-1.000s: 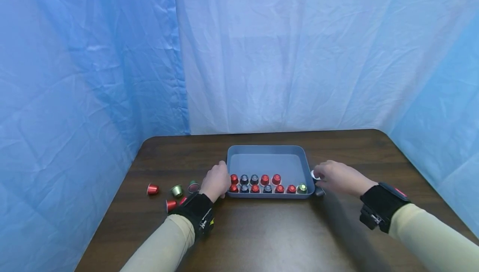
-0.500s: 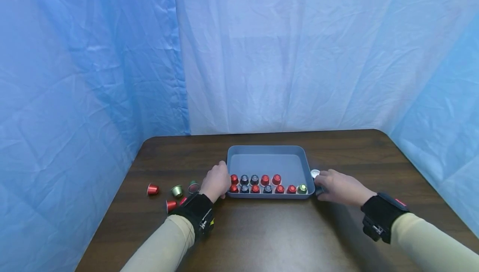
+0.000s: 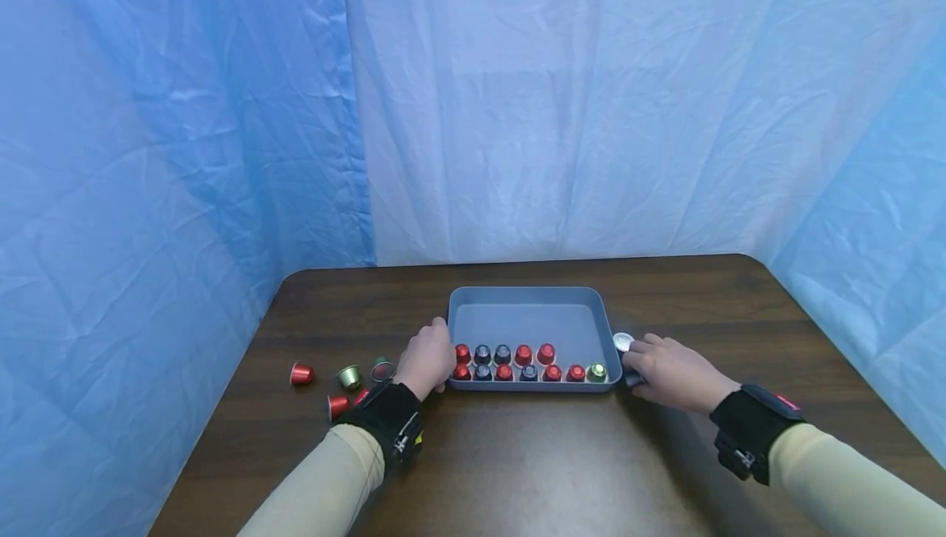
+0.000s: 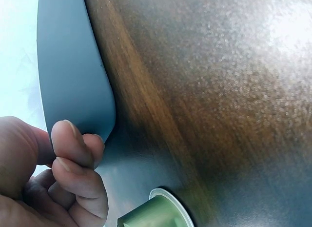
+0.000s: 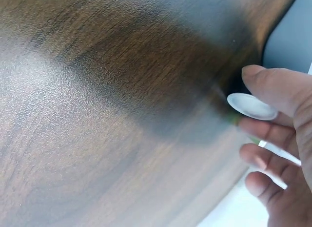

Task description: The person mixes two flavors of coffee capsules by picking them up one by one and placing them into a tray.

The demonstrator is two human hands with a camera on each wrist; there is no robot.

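Observation:
My left hand (image 3: 427, 356) grips the left wall of a blue-grey tray (image 3: 526, 294), its fingers on the outer side near a corner (image 4: 92, 124). Red, dark and green coffee capsules stand inside, lid down, in two rows along the front. Past the tray's right wall, my right hand (image 3: 671, 373) pinches a dark coffee capsule (image 3: 633, 378) between thumb and forefinger. In the right wrist view its pale lid (image 5: 251, 106) faces the camera; most of its body is hidden. Just behind lies another capsule with a silver lid (image 3: 623, 342), partly covered by the fingers.
Left of the tray lie loose capsules: a red one (image 3: 301, 374), a light green one (image 3: 350, 377), a dark green one (image 3: 382, 369) and another red one (image 3: 337, 406). Another red one is partly hidden by the left wrist. Blue sheets (image 3: 576, 110) hang around the brown table (image 3: 532, 455).
My right hand has come down and slightly nearer, from over the silver-lidded capsule to the dark one, and its fingers have closed round it. The left hand and the tray have stayed put.

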